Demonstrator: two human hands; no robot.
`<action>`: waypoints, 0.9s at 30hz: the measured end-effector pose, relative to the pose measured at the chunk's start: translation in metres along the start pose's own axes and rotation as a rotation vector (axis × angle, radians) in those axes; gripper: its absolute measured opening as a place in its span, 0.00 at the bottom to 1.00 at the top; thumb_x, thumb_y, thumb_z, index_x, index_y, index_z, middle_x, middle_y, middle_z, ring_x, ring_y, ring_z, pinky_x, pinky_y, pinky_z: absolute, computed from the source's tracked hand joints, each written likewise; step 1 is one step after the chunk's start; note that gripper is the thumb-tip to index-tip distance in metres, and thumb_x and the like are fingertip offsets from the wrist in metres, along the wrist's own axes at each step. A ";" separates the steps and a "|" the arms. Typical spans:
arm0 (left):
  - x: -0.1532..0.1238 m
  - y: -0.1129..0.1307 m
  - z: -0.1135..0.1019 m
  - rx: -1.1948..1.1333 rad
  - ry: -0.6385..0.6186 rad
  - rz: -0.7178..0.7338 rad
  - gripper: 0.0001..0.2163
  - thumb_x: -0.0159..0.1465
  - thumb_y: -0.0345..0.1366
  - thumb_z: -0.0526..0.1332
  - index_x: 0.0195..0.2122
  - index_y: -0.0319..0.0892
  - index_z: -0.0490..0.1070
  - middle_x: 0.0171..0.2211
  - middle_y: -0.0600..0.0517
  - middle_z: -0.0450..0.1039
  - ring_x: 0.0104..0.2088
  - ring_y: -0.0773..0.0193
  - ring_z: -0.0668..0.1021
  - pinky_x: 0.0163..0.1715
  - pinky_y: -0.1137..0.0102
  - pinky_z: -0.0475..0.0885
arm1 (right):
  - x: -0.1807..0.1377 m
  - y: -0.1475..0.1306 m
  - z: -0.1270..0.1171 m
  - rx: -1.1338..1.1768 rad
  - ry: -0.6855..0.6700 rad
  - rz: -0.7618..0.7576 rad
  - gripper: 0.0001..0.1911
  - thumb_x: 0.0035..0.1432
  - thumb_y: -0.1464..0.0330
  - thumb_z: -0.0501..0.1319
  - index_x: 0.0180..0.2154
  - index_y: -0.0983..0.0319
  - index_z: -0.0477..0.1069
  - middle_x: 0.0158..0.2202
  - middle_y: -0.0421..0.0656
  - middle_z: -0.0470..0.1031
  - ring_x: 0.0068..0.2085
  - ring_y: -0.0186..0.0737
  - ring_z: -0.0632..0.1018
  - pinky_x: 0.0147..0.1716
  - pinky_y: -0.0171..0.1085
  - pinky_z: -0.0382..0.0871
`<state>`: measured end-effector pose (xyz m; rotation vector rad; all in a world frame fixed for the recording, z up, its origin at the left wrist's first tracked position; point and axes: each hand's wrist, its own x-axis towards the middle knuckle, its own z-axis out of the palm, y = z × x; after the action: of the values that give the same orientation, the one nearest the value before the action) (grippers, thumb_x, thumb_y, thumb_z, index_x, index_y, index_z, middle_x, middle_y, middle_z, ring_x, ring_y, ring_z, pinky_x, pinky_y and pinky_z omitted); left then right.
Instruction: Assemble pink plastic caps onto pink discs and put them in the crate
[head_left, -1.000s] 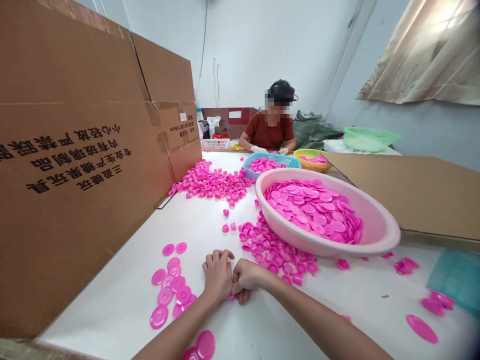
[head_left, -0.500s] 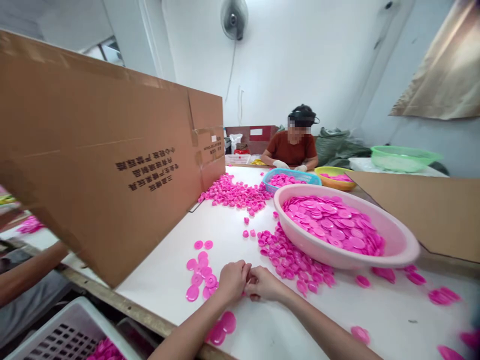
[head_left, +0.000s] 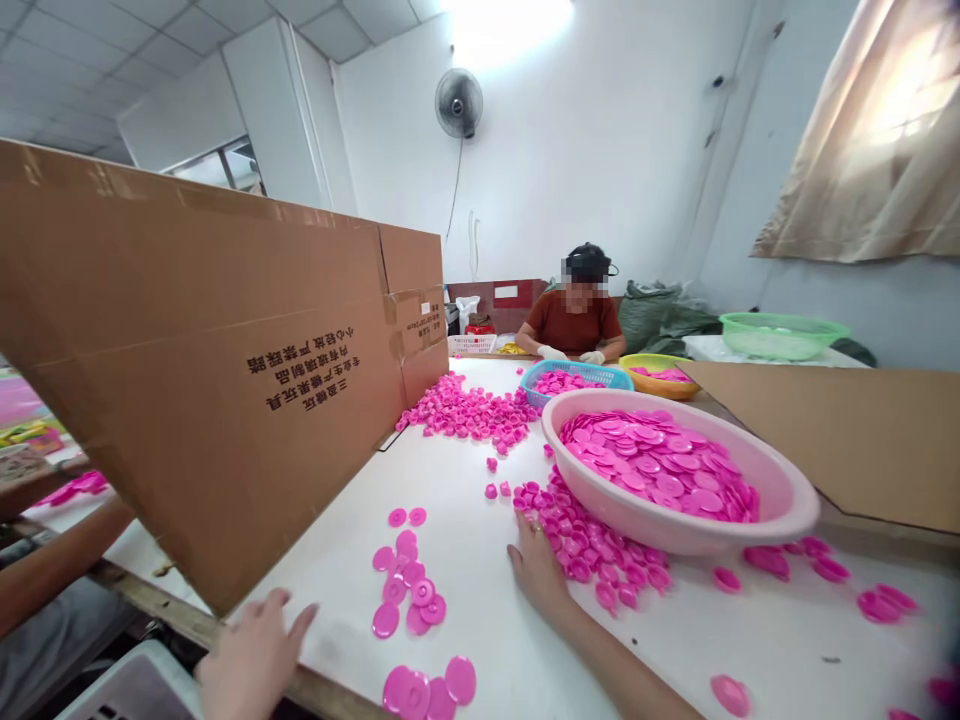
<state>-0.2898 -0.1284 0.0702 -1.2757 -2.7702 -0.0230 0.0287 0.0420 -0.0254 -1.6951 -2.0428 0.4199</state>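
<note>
My right hand [head_left: 536, 570] rests palm down against the edge of a heap of small pink plastic caps [head_left: 592, 550], and nothing shows in its fingers. My left hand [head_left: 255, 660] is spread open at the near table edge, beside the foot of a tall cardboard sheet [head_left: 210, 380]. It holds nothing. Between my hands lie flat pink plastic discs [head_left: 401, 590], with larger ones [head_left: 427, 690] close to the edge. A pale pink plastic basin [head_left: 795, 510] full of pink discs stands beyond my right hand.
A loose pink cap heap [head_left: 465, 410] lies farther along the white table [head_left: 480, 650]. Beyond are a blue basket [head_left: 570, 385] and yellow bowl [head_left: 660, 378]. A gloved co-worker [head_left: 574, 320] sits at the far end. Another person's arm [head_left: 45, 570] shows at left.
My hands have parted: the left moved left to the table edge, and the right moved forward onto the cap heap. The view has tilted upward.
</note>
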 end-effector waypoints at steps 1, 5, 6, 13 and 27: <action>0.002 0.025 0.000 -0.060 -0.004 0.129 0.19 0.57 0.49 0.47 0.43 0.44 0.64 0.41 0.45 0.67 0.39 0.52 0.71 0.36 0.63 0.61 | -0.001 -0.002 0.000 -0.004 0.006 0.008 0.28 0.55 0.70 0.47 0.58 0.65 0.45 0.52 0.54 0.57 0.54 0.49 0.60 0.47 0.40 0.59; 0.022 0.128 0.003 -0.203 -0.013 0.358 0.17 0.58 0.43 0.48 0.46 0.43 0.60 0.43 0.45 0.64 0.41 0.56 0.68 0.35 0.67 0.62 | -0.001 -0.006 -0.005 0.024 0.023 0.001 0.26 0.56 0.68 0.47 0.57 0.65 0.48 0.49 0.53 0.61 0.51 0.48 0.63 0.43 0.39 0.61; 0.028 0.147 0.007 -0.193 -0.003 0.353 0.17 0.58 0.41 0.49 0.47 0.42 0.60 0.43 0.45 0.64 0.42 0.56 0.68 0.36 0.66 0.61 | -0.001 -0.006 -0.007 0.031 0.016 0.005 0.24 0.56 0.68 0.47 0.54 0.66 0.53 0.49 0.54 0.61 0.50 0.48 0.64 0.43 0.39 0.61; 0.042 0.184 0.051 -0.136 -0.056 0.386 0.13 0.59 0.34 0.46 0.42 0.39 0.63 0.42 0.44 0.64 0.42 0.56 0.67 0.37 0.65 0.59 | -0.010 -0.010 -0.020 0.200 0.046 -0.056 0.12 0.52 0.71 0.51 0.38 0.66 0.66 0.42 0.50 0.64 0.39 0.41 0.70 0.38 0.35 0.64; 0.017 0.188 0.031 -0.877 -0.277 0.621 0.17 0.61 0.42 0.43 0.34 0.41 0.67 0.33 0.50 0.70 0.31 0.66 0.71 0.31 0.72 0.64 | -0.044 -0.017 -0.034 0.467 -0.057 -0.017 0.22 0.48 0.62 0.57 0.46 0.63 0.65 0.40 0.46 0.68 0.38 0.39 0.70 0.38 0.35 0.63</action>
<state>-0.1605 0.0081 0.0362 -2.4251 -2.4564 -1.1920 0.0386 -0.0059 0.0052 -1.3917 -1.8120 0.8707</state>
